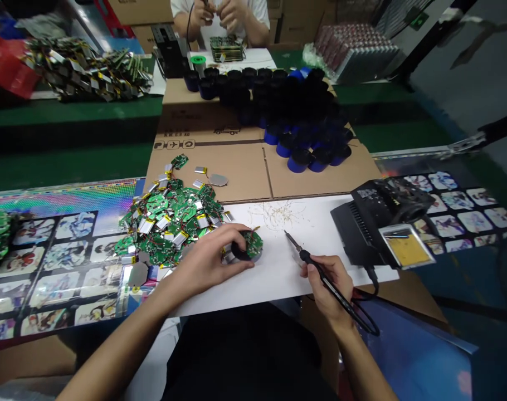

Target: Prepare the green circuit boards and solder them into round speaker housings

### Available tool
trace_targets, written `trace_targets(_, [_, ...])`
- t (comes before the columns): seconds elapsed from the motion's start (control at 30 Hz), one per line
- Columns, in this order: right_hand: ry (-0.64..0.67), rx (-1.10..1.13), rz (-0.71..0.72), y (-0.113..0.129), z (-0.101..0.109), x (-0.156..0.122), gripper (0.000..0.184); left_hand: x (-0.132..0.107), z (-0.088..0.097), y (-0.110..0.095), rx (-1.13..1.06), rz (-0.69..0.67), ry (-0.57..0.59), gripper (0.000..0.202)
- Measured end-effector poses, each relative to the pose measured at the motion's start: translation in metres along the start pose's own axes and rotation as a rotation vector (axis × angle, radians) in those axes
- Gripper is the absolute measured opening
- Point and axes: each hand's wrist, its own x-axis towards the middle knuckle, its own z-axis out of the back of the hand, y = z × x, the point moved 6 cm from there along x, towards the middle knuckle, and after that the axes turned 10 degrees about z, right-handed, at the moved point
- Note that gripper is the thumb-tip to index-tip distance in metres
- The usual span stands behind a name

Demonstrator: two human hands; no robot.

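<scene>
My left hand is curled around a round black housing, held on its side just above the white sheet. A green circuit board shows at the housing's right-facing side. In my right hand is a soldering iron, gripped like a pen. Its tip points up and left, a short way right of the housing and apart from it. Close by my left hand lies a heap of green circuit boards with small silver batteries. Thin wire clippings are scattered beyond the iron's tip.
A black soldering station with a yellow sponge tray stands at right. Blue-black round housings crowd the cardboard ahead. Across the bench a person works with both hands near stacked boards. More boards lie far left.
</scene>
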Motion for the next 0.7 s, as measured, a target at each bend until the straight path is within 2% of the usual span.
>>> trace_targets(0.1, [-0.018,0.002,0.051,-0.001,0.002,-0.004,0.017,0.002,0.065,0.006,-0.034,0.047,-0.195,0.021])
trace_targets(0.2, [-0.062,-0.029,0.078,-0.005,0.003,-0.009,0.024,0.006,0.147,0.032,-0.008,0.066,-0.546,0.031])
trace_targets(0.27, [-0.077,-0.038,0.06,-0.007,0.0,-0.01,0.029,0.01,0.198,0.064,0.053,0.165,-0.768,0.038])
trace_targets(0.37, [-0.062,0.001,0.028,-0.008,-0.01,-0.007,0.032,0.018,0.249,0.122,0.237,0.481,-0.866,0.04])
trace_targets(0.43, [-0.022,0.05,0.045,-0.008,-0.018,-0.001,0.033,0.02,0.265,0.16,0.377,0.718,-0.815,0.037])
trace_targets(0.53, [0.082,0.103,0.105,-0.01,-0.032,0.006,0.033,0.022,0.268,0.197,0.396,0.791,-0.747,0.033])
trace_targets(0.63, [0.107,0.103,0.143,-0.013,-0.04,0.009,0.031,0.025,0.265,0.215,0.394,0.797,-0.68,0.035])
trace_targets(0.7, [0.022,0.059,0.106,-0.014,-0.04,0.007,0.033,0.031,0.268,0.21,0.413,0.767,-0.685,0.038])
